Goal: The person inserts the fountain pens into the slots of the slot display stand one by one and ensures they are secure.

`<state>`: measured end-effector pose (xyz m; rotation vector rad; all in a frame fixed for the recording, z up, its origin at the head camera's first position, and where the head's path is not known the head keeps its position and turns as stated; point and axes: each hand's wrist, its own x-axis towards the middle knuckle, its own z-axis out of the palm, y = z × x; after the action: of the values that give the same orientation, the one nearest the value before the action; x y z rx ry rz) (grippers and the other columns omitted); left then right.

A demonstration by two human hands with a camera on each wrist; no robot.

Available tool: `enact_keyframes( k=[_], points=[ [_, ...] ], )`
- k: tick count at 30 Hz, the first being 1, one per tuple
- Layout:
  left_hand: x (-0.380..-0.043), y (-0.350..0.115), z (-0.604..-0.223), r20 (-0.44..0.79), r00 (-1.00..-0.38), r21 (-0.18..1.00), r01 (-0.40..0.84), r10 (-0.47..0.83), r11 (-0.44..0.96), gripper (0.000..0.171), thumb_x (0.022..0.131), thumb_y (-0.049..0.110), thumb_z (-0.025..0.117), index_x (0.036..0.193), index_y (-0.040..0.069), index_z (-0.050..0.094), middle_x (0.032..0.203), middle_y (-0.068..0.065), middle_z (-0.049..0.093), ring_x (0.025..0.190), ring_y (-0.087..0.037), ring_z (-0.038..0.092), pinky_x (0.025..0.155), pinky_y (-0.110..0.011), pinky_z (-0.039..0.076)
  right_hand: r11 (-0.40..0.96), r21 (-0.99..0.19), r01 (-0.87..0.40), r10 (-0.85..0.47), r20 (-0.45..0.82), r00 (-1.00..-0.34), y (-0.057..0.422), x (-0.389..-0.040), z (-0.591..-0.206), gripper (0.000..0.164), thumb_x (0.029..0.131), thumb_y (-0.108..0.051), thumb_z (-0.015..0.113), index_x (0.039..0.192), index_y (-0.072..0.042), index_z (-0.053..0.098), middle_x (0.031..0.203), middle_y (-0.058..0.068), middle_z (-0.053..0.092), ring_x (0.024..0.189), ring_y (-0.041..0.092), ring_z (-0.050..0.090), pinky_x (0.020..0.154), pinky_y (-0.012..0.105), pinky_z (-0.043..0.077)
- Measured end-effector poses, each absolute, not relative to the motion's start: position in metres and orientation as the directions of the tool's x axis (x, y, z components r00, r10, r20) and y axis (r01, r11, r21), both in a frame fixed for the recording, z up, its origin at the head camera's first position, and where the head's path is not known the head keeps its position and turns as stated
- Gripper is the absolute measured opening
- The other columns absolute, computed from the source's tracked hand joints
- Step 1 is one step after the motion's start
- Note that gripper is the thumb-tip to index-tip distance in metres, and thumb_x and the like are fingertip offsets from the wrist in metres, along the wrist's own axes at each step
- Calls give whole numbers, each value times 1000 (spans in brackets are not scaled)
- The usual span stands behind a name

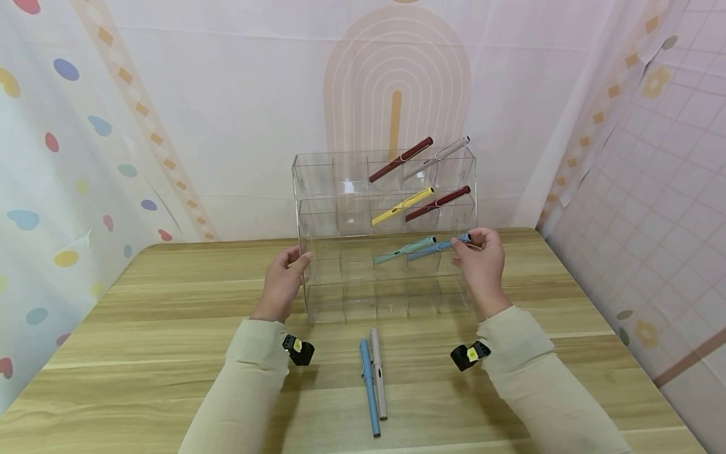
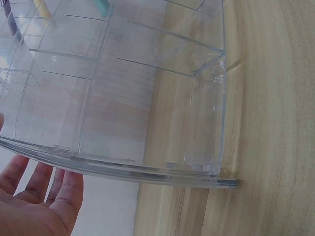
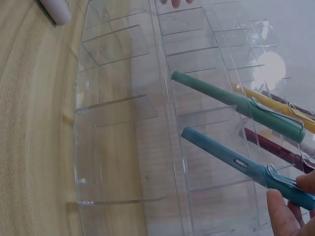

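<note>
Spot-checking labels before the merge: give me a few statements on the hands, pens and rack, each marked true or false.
1. The right hand pinches a racked blue pen. True.
2. The left hand holds a pen. False: it grips the side of the clear rack.
3. The green pen sits beside the pinched one. True.
4. The yellow pen is in the top tier. False: second from the top.
5. Three pens lie on the table. False: two do.
</note>
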<state>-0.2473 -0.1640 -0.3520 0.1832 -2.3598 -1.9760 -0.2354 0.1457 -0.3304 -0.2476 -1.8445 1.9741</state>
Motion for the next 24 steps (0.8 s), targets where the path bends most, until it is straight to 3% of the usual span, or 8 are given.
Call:
enact_keyframes(
  k=[19,24],
  points=[
    [-246,-167,-350,-48,-991,982,-70,-122,177,49,101,28,50,142,3,40,141,-14,41,129,-28,41,104,-45,38,2,-984,-177,414,162,-896,151,-230,-330,32,87,4,65,112,-1,46,100,2,47,81,5,56,64,17,52],
    [-247,-167,-350,-54,-992,982,-74,-118,175,49,101,28,50,142,3,41,142,-14,41,129,-29,40,105,-45,37,-33,-980,-196,431,163,-887,156,-221,-330,31,85,6,65,108,-5,47,96,1,50,80,3,57,64,16,51]
  ],
)
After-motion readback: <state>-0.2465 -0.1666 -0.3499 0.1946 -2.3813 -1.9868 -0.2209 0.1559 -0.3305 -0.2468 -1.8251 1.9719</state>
